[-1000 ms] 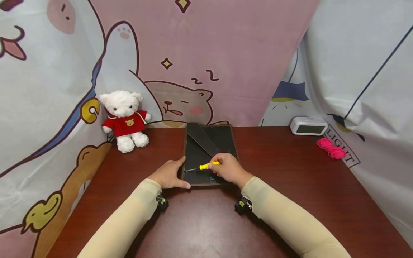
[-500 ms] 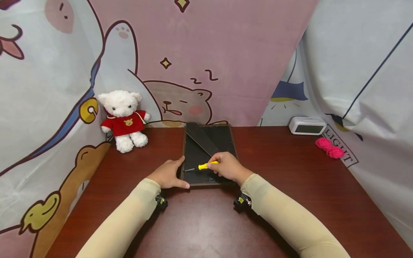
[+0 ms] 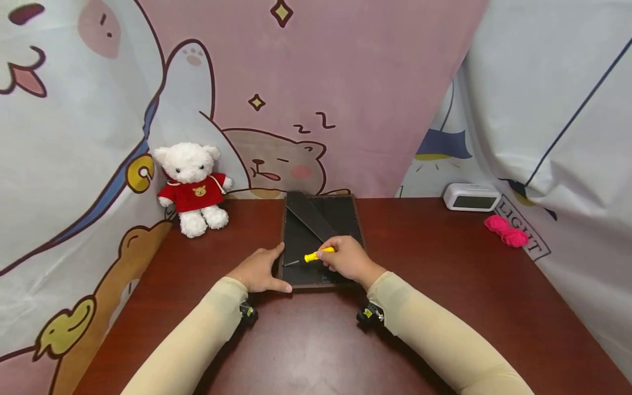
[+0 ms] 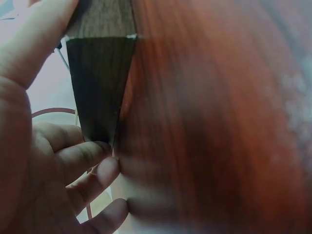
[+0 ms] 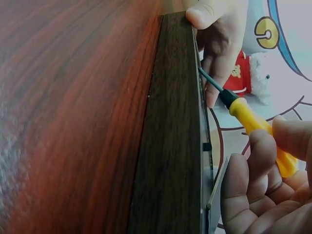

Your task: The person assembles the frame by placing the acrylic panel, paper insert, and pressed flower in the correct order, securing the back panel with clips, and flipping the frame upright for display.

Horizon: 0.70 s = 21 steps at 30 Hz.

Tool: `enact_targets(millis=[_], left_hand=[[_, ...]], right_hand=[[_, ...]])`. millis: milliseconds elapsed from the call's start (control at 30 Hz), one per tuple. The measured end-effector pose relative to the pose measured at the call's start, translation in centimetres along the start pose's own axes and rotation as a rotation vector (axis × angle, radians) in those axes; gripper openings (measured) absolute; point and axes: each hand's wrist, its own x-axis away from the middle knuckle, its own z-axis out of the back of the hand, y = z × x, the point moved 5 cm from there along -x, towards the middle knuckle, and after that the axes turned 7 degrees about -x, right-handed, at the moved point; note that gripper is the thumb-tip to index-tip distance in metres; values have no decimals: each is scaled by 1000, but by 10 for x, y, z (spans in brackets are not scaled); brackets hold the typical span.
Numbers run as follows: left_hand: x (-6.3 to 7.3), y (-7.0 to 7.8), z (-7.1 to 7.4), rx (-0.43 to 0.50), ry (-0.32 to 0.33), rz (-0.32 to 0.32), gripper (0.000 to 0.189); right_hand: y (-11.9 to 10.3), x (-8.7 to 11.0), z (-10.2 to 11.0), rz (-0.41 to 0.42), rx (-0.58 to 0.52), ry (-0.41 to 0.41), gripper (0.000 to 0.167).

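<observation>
The hands are apart, one at each side of the dark-backed frame (image 3: 321, 287), which lies flat at the table's middle. The left hand (image 3: 259, 270) is spread at the frame's near left corner: thumb along the near edge, fingers against the left side. The right hand (image 3: 350, 259) pinches the yellow handle of the screwdriver (image 3: 318, 254) between thumb and fingers; the shaft points left, its tip at the inner left edge of the frame. A flat stand leg (image 3: 308, 216) slants across the backing, from the far left corner toward the right hand. The surface is a reddish-brown wooden table (image 3: 419, 236). At far left sits a white teddy bear (image 3: 192, 192) in red; at far right, a white clock (image 3: 471, 197) and pink yarn (image 3: 506, 231). Cartoon-printed cloth (image 3: 370, 99) lines the walls.
</observation>
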Motion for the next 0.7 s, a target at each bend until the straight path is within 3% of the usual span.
enact_targets(millis=[367, 533, 700], left_hand=[[1, 2, -8, 4, 5, -14, 126], [1, 0, -7, -3, 12, -19, 125], [0, -1, -2, 0, 16, -10, 125]], right_hand=[[5, 2, -9, 4, -27, 3, 22], [1, 0, -10, 31, -62, -32, 33], [-9, -1, -7, 74, -15, -50, 33]])
